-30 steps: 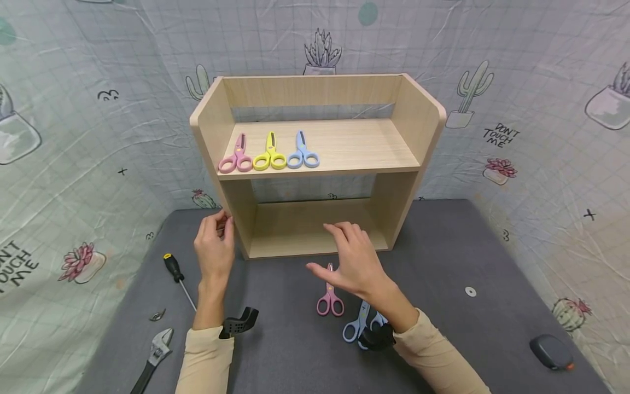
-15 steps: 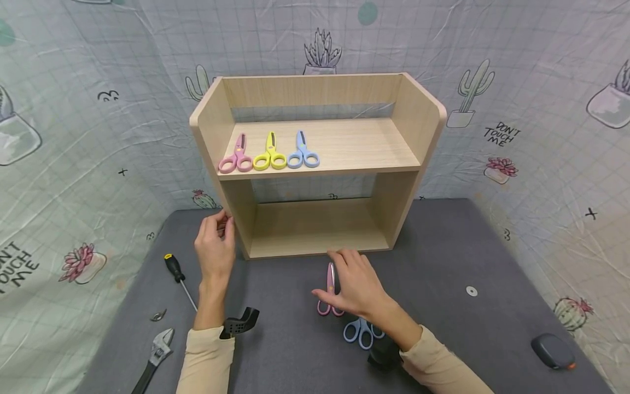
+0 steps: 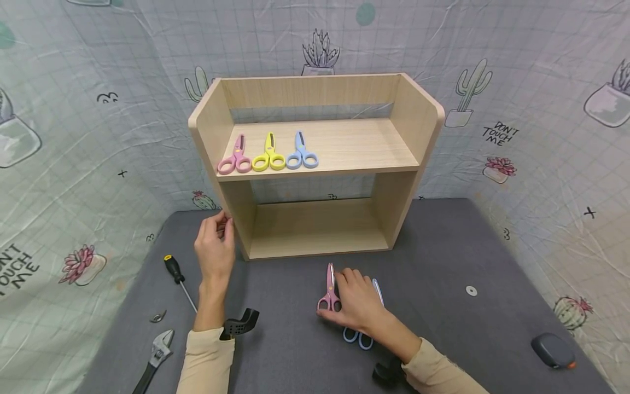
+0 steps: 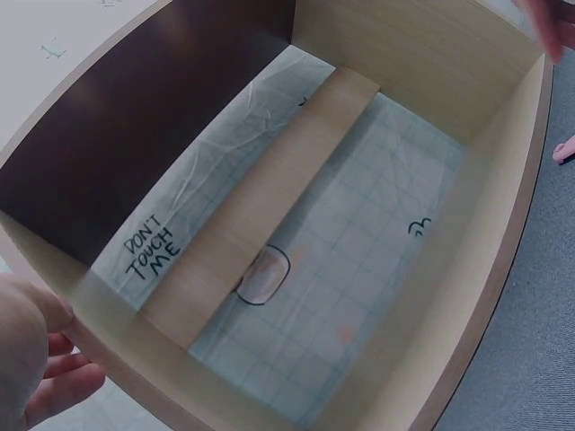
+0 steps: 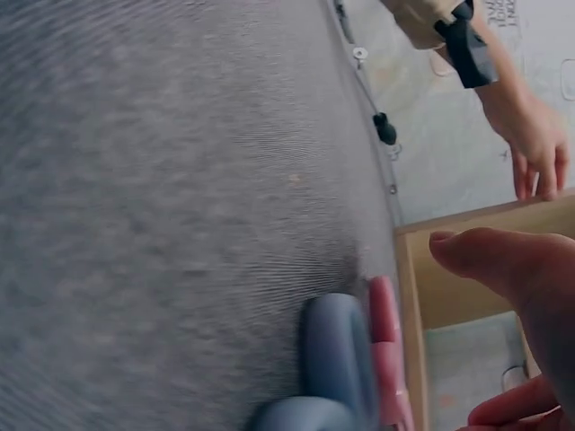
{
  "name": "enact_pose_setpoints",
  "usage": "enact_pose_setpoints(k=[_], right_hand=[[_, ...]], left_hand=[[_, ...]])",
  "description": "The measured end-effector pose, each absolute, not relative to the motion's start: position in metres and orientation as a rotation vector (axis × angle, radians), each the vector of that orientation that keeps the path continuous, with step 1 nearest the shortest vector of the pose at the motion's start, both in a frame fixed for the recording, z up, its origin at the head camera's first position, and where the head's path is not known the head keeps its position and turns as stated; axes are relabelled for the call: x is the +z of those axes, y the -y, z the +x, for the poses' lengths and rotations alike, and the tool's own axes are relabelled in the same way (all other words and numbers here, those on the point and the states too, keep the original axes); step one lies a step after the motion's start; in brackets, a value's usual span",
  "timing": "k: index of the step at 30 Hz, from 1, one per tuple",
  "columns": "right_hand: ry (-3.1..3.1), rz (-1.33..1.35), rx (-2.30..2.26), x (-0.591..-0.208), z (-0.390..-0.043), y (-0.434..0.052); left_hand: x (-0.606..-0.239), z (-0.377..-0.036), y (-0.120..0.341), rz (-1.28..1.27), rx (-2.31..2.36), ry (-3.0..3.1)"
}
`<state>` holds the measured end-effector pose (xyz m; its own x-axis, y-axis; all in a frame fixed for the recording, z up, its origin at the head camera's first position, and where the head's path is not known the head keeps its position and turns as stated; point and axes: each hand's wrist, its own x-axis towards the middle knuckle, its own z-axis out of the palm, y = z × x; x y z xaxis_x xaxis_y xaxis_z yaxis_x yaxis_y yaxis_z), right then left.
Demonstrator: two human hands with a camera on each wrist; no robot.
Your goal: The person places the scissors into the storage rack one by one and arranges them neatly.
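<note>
Grey cloth covers the table [image 3: 443,257], and printed sheets with cacti and "DON'T TOUCH ME" hang behind and to both sides. On the cloth at the back stands a wooden shelf [image 3: 423,117] with an upper board and an open lower bay. Three scissors lie in a row at the left of the upper board, handles to the front: a pink pair [image 3: 235,159], a yellow pair [image 3: 269,156] and a blue pair [image 3: 301,154].

The left hand [image 3: 215,246] is raised at the shelf's front left corner, fingertips at the side panel's edge near its foot; the fingers are loosely bent and hold nothing. The left wrist view looks into the lower bay, with the fingertips [image 4: 54,377] just at the near edge.

The right hand [image 3: 358,303] lies low on the cloth in front of the shelf, over two more scissors. Pink scissors [image 3: 328,289] lie just left of it, blades pointing at the shelf, with the thumb at the handle loops. Blue scissors [image 3: 364,328] lie under the palm, only the loops and a blade tip showing. Whether the fingers pinch either pair cannot be told; the right wrist view is blurred.

Left on the cloth lie a screwdriver [image 3: 179,280], a wrench [image 3: 153,358] and a small metal hook [image 3: 158,316]. Right lie a washer [image 3: 471,291] and a dark tape measure [image 3: 552,351]
</note>
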<state>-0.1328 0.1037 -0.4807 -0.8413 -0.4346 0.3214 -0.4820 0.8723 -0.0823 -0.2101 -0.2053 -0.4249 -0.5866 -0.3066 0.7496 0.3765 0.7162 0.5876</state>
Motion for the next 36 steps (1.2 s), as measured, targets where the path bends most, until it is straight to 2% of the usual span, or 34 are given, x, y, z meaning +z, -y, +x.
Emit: enact_pose_setpoints(k=[18,36], right_hand=[[2.804,0.619,0.121,-0.503,-0.134,-0.101],[2.791,0.637,0.105,-0.502,-0.135,-0.095]], left_hand=[[-0.424,-0.208,0.205,-0.029,-0.891,2.036],[-0.423,-0.208,0.205,-0.028,-0.896,2.030]])
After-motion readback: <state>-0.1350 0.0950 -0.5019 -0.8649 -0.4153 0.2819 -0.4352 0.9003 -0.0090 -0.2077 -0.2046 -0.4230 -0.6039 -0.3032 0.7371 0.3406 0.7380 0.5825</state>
